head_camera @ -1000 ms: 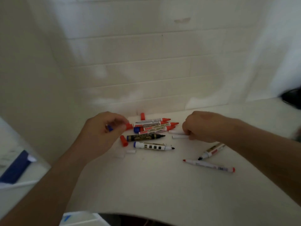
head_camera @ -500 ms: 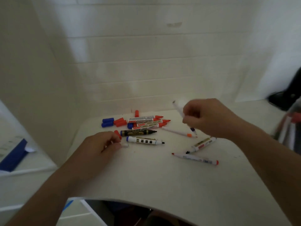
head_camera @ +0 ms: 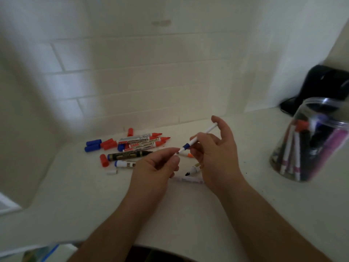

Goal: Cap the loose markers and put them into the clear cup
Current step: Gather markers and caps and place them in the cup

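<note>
1. Hands: right hand (head_camera: pixel 213 154) pinches a thin white marker (head_camera: pixel 200 138) with a blue band, tip slanted down-left; left hand (head_camera: pixel 160 167) pinches a small white cap (head_camera: pixel 176 153) at that tip.
2. Surface (head_camera: pixel 188 214), white: below the hands, a black-tipped marker (head_camera: pixel 192 170) and a pale marker (head_camera: pixel 188 179), partly hidden.
3. Left cluster: red-tipped markers (head_camera: pixel 145 141), one black marker (head_camera: pixel 128 155), a blue-ended white marker (head_camera: pixel 124 164), loose blue caps (head_camera: pixel 93 145), red caps (head_camera: pixel 108 144), one white cap (head_camera: pixel 111 172).
4. Clear cup (head_camera: pixel 311 140): far right, already holding several markers.
</note>
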Available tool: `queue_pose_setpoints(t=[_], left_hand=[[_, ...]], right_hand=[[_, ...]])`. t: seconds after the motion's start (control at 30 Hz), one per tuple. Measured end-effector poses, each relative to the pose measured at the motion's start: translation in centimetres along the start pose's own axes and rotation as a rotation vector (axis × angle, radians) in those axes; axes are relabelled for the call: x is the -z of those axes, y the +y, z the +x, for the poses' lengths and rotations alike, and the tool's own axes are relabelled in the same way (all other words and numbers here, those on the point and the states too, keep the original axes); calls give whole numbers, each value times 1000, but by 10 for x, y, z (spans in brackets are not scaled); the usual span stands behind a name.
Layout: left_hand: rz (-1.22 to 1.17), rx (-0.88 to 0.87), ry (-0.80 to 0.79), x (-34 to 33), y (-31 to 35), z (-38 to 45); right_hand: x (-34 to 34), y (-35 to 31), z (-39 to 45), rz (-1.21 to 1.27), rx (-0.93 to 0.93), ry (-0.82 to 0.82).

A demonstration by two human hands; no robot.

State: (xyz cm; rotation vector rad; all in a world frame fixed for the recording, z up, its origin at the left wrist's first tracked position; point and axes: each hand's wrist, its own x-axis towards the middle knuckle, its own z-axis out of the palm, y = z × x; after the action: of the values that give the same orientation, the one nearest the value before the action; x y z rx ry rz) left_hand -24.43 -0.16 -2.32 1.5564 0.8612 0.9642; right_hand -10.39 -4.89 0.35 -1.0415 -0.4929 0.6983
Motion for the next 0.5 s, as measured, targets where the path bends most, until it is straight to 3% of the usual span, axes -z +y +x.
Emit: queue_pose_setpoints(t=[0.3,0.5], left_hand=[[7,-1,-21,-1,1,-2],[0,2,-8,-2,3,-3]], right_hand=[[2,7,2,-27,34,23],[1,7,-7,-309,202,-39]])
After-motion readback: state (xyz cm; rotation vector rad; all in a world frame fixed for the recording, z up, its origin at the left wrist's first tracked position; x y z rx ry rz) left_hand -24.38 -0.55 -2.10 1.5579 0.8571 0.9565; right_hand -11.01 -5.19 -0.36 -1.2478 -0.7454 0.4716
